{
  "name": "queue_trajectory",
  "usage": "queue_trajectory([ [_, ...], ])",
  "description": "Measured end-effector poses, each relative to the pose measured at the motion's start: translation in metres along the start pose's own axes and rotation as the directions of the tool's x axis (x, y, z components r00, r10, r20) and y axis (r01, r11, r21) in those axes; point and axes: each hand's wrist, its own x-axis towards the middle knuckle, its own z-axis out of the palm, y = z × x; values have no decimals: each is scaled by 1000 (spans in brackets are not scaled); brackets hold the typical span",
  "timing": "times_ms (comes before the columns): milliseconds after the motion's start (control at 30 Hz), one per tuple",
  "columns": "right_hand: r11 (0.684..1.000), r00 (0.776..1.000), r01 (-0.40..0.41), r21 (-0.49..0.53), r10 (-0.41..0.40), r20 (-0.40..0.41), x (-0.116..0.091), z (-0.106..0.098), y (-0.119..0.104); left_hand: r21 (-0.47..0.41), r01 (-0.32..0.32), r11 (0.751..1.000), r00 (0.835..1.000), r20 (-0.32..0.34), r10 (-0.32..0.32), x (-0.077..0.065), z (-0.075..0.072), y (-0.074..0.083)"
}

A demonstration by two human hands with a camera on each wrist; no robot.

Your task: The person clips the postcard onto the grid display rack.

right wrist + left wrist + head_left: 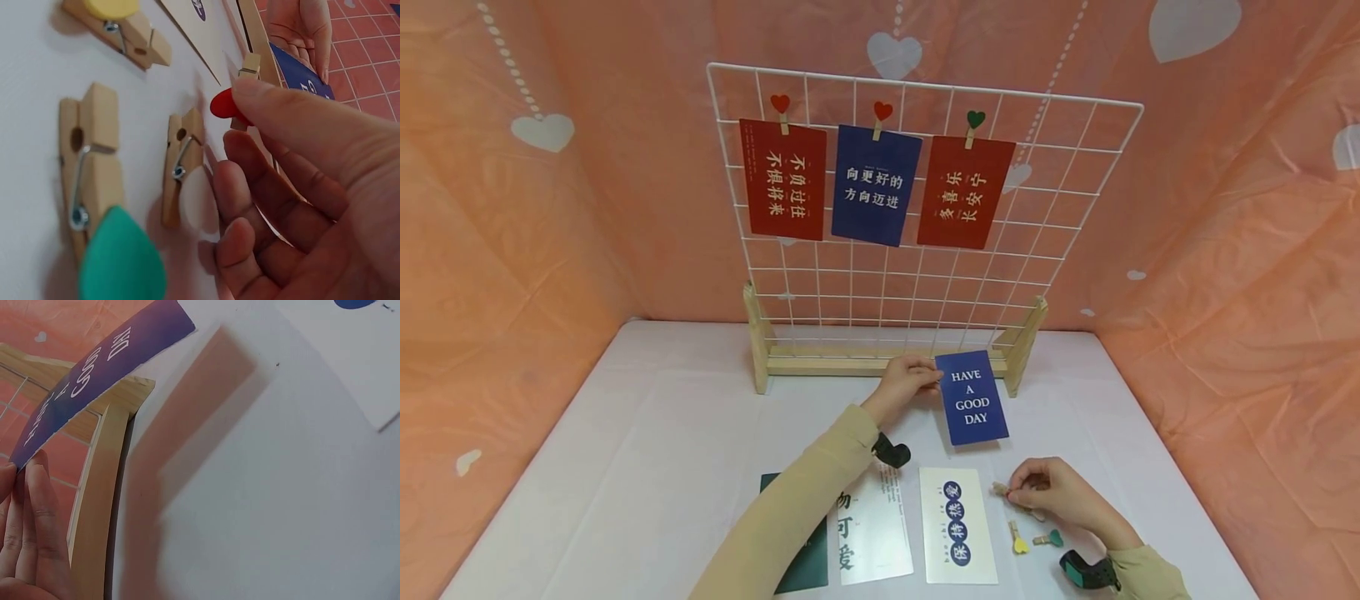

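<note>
My left hand (904, 387) pinches a blue card (973, 410) reading "HAVE A GOOD DAY" by its left edge, in front of the rack's wooden base. The left wrist view shows the card (103, 369) slightly bent and raised, its shadow falling on the table. Lower right, my right hand (1063, 498) holds a small wooden clothespin (250, 65) with a red heart between thumb and fingertips. Below that hand lie a yellow-heart clothespin (1017, 538) and a green-heart one (1049, 539). Another clothespin (182, 140) with a whitish heart shows in the right wrist view.
A white wire grid (880, 283) stands in a wooden base (827, 367) at the back. Two red cards and one blue card (876, 221) hang there from heart clothespins. On the table lie a cream card (932, 533), a white card (880, 533) and a dark green card (808, 567).
</note>
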Motion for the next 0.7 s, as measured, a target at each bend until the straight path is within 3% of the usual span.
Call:
queue_trajectory([
  [400,1000,998,-1,-2,1,-56,6,-5,-5,-19,-16,1000,1000,11,17,0,-13,1],
  [533,999,995,-30,45,35,-97,8,-7,-8,-10,-28,1000,1000,8,28,0,-14,3],
  [700,992,991,16,121,0,-131,10,-12,-12,-2,-53,999,999,10,53,-1,-16,6],
])
